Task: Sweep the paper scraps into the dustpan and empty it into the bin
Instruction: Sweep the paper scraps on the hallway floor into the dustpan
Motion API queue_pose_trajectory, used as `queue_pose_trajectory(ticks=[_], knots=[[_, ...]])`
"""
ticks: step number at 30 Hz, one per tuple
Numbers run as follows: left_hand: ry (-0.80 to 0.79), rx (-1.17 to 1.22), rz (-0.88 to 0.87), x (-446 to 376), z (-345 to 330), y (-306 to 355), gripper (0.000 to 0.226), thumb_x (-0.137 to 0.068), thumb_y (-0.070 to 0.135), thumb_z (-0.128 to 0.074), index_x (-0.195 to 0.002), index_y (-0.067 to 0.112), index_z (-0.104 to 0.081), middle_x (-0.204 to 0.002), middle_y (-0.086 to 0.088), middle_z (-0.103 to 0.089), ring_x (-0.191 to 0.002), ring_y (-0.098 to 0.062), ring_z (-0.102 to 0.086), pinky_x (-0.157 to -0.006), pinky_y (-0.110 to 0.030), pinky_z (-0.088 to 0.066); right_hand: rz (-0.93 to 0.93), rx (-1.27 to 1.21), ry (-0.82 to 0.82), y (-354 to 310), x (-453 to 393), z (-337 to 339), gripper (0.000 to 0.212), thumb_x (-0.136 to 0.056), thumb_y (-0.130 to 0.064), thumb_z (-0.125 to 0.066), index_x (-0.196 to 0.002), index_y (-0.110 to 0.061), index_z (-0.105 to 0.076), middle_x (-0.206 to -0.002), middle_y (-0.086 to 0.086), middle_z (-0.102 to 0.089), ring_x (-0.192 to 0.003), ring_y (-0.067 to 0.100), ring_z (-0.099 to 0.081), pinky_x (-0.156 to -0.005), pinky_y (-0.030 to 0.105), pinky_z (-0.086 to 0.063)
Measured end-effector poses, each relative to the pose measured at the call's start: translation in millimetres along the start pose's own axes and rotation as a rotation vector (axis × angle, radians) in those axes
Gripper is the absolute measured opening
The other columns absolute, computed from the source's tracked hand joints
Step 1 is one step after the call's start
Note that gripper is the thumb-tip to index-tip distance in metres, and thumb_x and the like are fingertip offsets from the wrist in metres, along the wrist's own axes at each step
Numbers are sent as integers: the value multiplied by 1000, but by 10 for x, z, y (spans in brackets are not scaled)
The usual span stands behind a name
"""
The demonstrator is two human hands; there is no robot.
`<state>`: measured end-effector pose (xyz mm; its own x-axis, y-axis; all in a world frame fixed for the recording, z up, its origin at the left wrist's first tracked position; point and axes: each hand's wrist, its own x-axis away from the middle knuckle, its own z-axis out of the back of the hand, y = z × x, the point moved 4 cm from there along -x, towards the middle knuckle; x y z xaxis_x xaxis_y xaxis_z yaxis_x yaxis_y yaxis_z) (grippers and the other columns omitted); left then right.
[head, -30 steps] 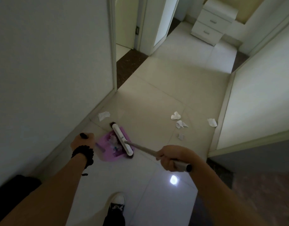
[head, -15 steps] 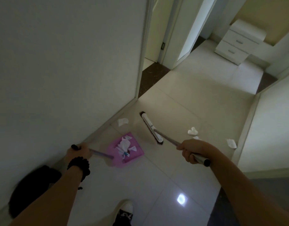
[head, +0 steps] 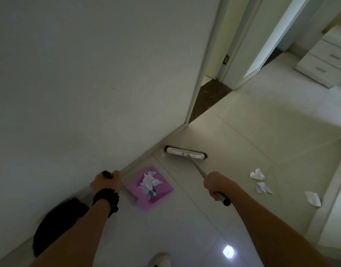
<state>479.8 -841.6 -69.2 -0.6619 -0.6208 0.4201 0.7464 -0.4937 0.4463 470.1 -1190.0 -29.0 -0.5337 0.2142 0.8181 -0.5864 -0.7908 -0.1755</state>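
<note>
Left hand (head: 106, 183) is closed around the black grip of the dustpan handle, close to the wall (head: 79, 83). Right hand (head: 216, 185) is closed around the broom handle (head: 197, 167), near its black end cap.

Pink dustpan (head: 162, 191) sits on the tiled floor (head: 185, 228) just beside the skirting, between the two hands; a wad of collected scraps (head: 149, 182) lies in it. Mouth is judged to point away from the person, toward the broom head, long axis roughly along the wall.

Broom head (head: 185, 151) is set beyond the pan, long axis across the view, left end against the skirting, where a small scrap (head: 163, 155) appears pinned. Handle runs from the head back and right to the right hand.

Three loose scraps (head: 257, 174) (head: 263, 187) (head: 313, 198) lie well apart to the right, near the opposite wall; not yet collected.

Risks, judged:
- Corner scrap could be skipped over by the bristles or wedged against the skirting if the pull is shallow.
- Pan is loaded; tilting or shifting it could spill the wad.
- Stroke direction is not lined up with the pan mouth; the scrap could be pushed past the lip.
</note>
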Motion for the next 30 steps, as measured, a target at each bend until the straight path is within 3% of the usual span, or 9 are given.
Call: queue_pose_trajectory(ticks=[3, 6, 9, 11, 16, 18, 23, 27, 30], knots=[[10, -45, -15, -103, -59, 112, 36, -92, 24, -50, -62, 5, -50, -53, -7, -45, -46, -19, -37, -56, -30, -30, -13, 37, -24, -143, -137, -114, 18, -91, -6, -41, -75, -2, -49, -46, 7, -57, -27, 13, -52, -35, 20, -41], [52, 16, 3, -165, -166, 189, 32, -92, 19, -49, -64, 4, -49, -50, -5, -38, -45, -19, -35, -48, -27, -22, -13, 30, -77, -214, -228, -179, 26, -91, -10, -40, -71, -1, -53, -44, 6, -58, -41, 20, -58, -45, 24, -46], [90, 104, -12, -222, -253, 246, 32, -91, 17, -50, -62, 5, -47, -51, -6, -39, -53, -25, -43, -57, -30, -33, 7, 150, -122, -218, -187, -170, 24, -92, -9, -42, -72, 0, -53, -61, 8, -59, -57, 26, -65, -51, 26, -48], [113, 136, 6, -241, -261, 269, 30, -91, 16, -49, -63, 4, -47, -53, -8, -41, -57, -26, -45, -64, -31, -37, 34, 262, -161, -197, -117, -141, 18, -89, -5, -45, -75, 1, -53, -62, 7, -55, -50, 19, -56, -47, 25, -44], [140, 107, 12, -199, -252, 200, 27, -92, 14, -44, -68, 5, -48, -54, -9, -39, -53, -26, -39, -70, -32, -28, 148, 617, -365, -21, 137, -112, 24, -77, 1, -57, -57, -11, -51, -67, 9, -59, -54, 17, -50, -57, 29, -47], [152, 123, 26, -192, -218, 155, 27, -92, 14, -44, -68, 3, -49, -61, -14, -46, -63, -31, -46, -74, -34, -31, 96, 394, -313, 170, 208, 5, 15, -80, -7, -57, -68, -16, -55, -67, 6, -62, -48, 14, -52, -48, 27, -50], [179, 168, 84, -138, -86, 16, 31, -94, 15, -44, -71, -3, -54, -74, -22, -52, -72, -34, -51, -73, -38, -39, -113, -257, -348, 476, 411, 317, 6, -93, -8, -46, -94, -14, -47, -44, -1, -44, -32, 8, -36, -34, 13, -31], [105, 150, 111, -164, -69, 13, 34, -95, 20, -44, -73, -4, -57, -66, -17, -52, -64, -28, -50, -67, -34, -40, -40, -139, -164, 253, 281, 392, 5, -93, -8, -48, -92, -13, -49, -53, 4, -50, -37, 13, -43, -33, 17, -34], [-47, 107, 96, -222, -55, 93, 37, -90, 28, -52, -73, -4, -63, -67, -16, -63, -63, -30, -60, -69, -35, -52, 42, 60, -16, -53, 89, 310, 3, -91, -10, -48, -90, -13, -49, -64, 4, -53, -46, 16, -50, -31, 20, -40]])
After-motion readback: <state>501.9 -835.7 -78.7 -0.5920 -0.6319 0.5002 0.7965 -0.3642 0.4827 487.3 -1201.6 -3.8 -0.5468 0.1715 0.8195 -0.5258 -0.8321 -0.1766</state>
